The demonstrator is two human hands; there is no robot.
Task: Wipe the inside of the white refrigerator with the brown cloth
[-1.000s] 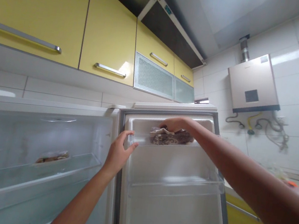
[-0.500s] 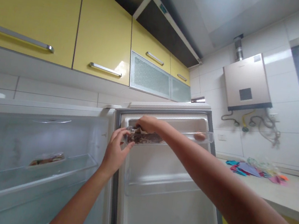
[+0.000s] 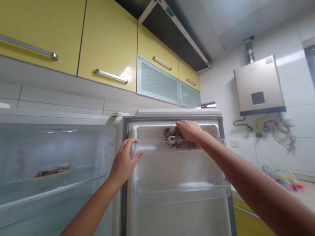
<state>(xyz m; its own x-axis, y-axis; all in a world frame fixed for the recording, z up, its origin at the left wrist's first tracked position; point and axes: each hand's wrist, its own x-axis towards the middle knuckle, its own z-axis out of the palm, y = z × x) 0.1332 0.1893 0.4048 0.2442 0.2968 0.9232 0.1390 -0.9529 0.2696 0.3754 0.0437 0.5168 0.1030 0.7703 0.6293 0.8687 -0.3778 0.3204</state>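
My right hand (image 3: pixel 189 130) is closed on a brown patterned cloth (image 3: pixel 174 138), which is bunched inside the upper clear door shelf (image 3: pixel 153 147) of an open refrigerator. Part of the cloth shows through the shelf's transparent front. At the shelf's left end, my left hand (image 3: pixel 124 162) curls its fingers around the clear edge, thumb in front. My right forearm covers the shelf's right end. The refrigerator door (image 3: pixel 174 226) stands wide open.
Inside the refrigerator, a packaged food item (image 3: pixel 52 170) lies on a glass shelf (image 3: pixel 79 175). A lower clear door shelf (image 3: pixel 176 194) runs across the door. Colourful items (image 3: pixel 282 177) lie on the counter at right. Yellow cabinets (image 3: pixel 109 41) hang above.
My right hand has slid the cloth rightward along the door shelf, away from my left hand. The egg at the shelf's right end is now hidden behind my arm. My left hand stays at the left end.
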